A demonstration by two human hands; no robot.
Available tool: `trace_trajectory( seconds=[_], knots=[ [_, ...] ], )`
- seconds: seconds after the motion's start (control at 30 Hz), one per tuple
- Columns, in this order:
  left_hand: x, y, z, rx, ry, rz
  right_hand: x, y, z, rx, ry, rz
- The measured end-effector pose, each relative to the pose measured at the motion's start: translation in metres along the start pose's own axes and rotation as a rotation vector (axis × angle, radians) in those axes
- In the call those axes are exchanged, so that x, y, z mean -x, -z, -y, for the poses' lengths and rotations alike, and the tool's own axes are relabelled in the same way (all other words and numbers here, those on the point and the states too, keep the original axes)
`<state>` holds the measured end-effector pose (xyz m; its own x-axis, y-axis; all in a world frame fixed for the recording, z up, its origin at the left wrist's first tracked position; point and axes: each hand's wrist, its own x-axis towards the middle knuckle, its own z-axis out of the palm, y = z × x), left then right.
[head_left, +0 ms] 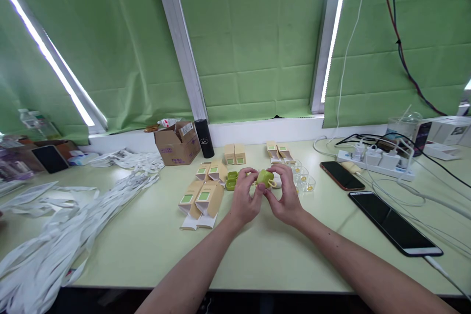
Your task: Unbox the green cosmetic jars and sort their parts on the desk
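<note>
Between my fingertips, above the middle of the table, is a small rounded olive-green container (264, 177) with pale yellow loops at its lower sides. My left hand (246, 196) grips it from the left and my right hand (286, 197) from the right, thumbs nearest me. Just left of my left hand sit small green square containers (231, 181). Beyond and beside my right hand stand several clear cups (303, 179) with yellowish bits at the bottom. Tan cartons with green labels (208, 198) lie to the left, their white flaps open.
More small cartons (234, 154) stand farther back, near a brown cardboard box (178, 144) and a black cylinder (204, 138). White straps (88, 221) cover the left side. On the right lie two phones, the nearer one (395, 223) plugged in, and a power strip (375, 163) with tangled cables.
</note>
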<state>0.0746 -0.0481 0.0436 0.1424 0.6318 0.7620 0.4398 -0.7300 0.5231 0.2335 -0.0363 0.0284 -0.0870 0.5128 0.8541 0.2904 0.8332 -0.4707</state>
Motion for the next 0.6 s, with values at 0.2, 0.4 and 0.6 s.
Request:
trace_trajectory(
  seconds=[0.2, 0.4, 0.6],
  knots=[
    [-0.001, 0.002, 0.000, -0.155, -0.041, -0.156, -0.002, 0.001, -0.003, -0.070, -0.002, 0.001],
    [-0.005, 0.006, -0.001, -0.193, -0.184, -0.145, 0.001, -0.001, -0.008, -0.120, -0.063, 0.048],
    [-0.007, 0.006, 0.001, -0.182, -0.192, -0.154, -0.003, 0.002, -0.010, -0.102, -0.041, 0.041]
  ],
)
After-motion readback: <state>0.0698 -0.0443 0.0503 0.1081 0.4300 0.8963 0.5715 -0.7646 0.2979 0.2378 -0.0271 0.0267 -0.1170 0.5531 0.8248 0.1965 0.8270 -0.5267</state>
